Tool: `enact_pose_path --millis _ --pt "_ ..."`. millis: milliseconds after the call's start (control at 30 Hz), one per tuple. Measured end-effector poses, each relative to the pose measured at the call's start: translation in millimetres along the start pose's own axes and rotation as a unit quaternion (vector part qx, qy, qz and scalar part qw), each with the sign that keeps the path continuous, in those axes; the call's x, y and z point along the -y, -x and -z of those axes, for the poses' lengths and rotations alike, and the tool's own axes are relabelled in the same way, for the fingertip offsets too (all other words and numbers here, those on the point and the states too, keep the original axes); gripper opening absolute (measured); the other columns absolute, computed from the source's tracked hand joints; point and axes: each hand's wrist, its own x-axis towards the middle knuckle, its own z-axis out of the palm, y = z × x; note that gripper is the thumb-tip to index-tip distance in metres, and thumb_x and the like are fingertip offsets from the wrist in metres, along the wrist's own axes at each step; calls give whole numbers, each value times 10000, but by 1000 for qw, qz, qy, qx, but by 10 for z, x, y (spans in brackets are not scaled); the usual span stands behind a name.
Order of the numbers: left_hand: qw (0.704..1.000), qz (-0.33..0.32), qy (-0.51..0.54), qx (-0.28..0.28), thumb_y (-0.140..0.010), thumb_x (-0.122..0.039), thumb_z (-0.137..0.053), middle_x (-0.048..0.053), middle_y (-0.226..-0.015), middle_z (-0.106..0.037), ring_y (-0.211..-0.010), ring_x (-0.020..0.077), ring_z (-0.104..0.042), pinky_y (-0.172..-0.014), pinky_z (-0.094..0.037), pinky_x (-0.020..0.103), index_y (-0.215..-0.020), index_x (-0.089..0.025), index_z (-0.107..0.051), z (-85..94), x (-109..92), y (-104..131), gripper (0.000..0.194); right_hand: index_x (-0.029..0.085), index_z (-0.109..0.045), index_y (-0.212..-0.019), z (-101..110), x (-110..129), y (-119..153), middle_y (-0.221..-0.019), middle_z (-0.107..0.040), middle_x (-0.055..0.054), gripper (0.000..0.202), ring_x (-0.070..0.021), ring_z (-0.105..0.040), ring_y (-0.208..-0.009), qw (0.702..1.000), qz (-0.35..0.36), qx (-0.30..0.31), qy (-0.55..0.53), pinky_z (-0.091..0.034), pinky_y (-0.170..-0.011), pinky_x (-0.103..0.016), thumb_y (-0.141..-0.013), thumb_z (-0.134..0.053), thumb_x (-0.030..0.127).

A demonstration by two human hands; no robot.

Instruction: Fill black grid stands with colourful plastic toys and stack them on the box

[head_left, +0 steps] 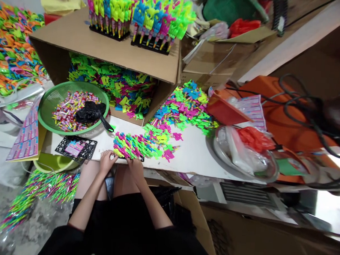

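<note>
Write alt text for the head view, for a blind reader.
A person's left hand and right hand work along the near edge of tightly packed colorful plastic pieces on a white table; behind are a green basket and an open cardboard box.

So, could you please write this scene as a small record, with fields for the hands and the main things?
Left hand: at near left corner of row of plastic pieces
Right hand: at row's near edge; exact grip unclear
Work surface: white table
Left of row: green basket, black plastic bag inside
Behind row: cardboard box, two filled black racks on top
Right side: metal bowl holding plastic bags
</note>
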Motion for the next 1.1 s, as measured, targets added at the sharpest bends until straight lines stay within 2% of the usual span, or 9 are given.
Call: enact_pose_path --millis 233,367,500,567,667,800,933,1033,1100 --pt "1000 -13 15 -3 -803 -308 -621 0 -776 -634 -801 177 -589 -826 -390 324 -765 -210 -573 17 23 -6 116 168 -653 -753 -34 -7 12 -855 -700 -105 271 -210 -655 -787 999 16 -17 -22 -445 -691 -263 -903 -503 337" --pt "1000 -15 14 -10 -807 -312 -608 3 -776 -636 -800 178 -591 -824 -392 323 -762 -209 -573 22 15 -2 117 171 -626 -701 -39 -62 10 -805 -688 -102 258 -214 -652 -731 993 27 -5 -115 -472 -671 -282 -855 -524 351" --pt "1000 -19 10 -15 -819 -297 -583 10 -777 -639 -803 183 -594 -827 -395 324 -757 -207 -570 29 3 -5 111 176 -655 -912 16 -299 119 -808 -695 -63 298 -182 -639 -622 958 10 32 -283 -491 -568 -269 -815 -517 421" --pt "1000 -18 8 -13 -812 -303 -591 7 -769 -637 -799 184 -593 -829 -394 325 -754 -208 -567 30 5 -13 114 170 -665 -951 121 -501 170 -744 -689 -51 348 -176 -614 -567 953 -18 38 -300 -492 -547 -274 -798 -519 447" --pt "1000 -15 11 -7 -797 -320 -610 2 -767 -638 -797 181 -591 -836 -393 325 -761 -212 -565 23 19 -27 122 146 -676 -893 379 -833 140 -655 -653 -51 363 -191 -596 -594 970 -51 -23 -235 -507 -619 -310 -819 -482 443" --pt "1000 -15 16 -6 -800 -338 -610 2 -782 -646 -825 185 -596 -866 -386 336 -762 -217 -558 6 27 -35 137 123 -660 -1044 744 -1130 -131 -1001 -635 -140 367 -226 -590 -933 984 1 -155 -86 -481 -812 -342 -878 -357 248" --pt "1000 -5 7 -1 -791 -327 -619 5 -779 -648 -829 188 -598 -870 -389 338 -761 -220 -562 5 8 -30 125 181 -605 -1228 934 -1190 -456 -1085 -575 -126 474 -207 -571 -916 992 7 -99 82 -458 -737 -289 -830 -371 74" --pt "1000 -2 2 1 -790 -295 -620 5 -788 -653 -832 185 -602 -861 -393 331 -757 -220 -561 16 -5 -24 101 208 -611 -1227 1000 -1173 -595 -1083 -561 -114 509 -202 -561 -893 983 40 -39 178 -426 -685 -263 -799 -406 23" --pt "1000 -1 3 2 -797 -277 -612 3 -794 -657 -833 182 -604 -859 -393 328 -754 -220 -559 23 -7 -20 88 196 -627 -1192 1040 -1170 -633 -1089 -561 -118 462 -201 -558 -888 977 59 -30 204 -415 -678 -260 -811 -422 36"
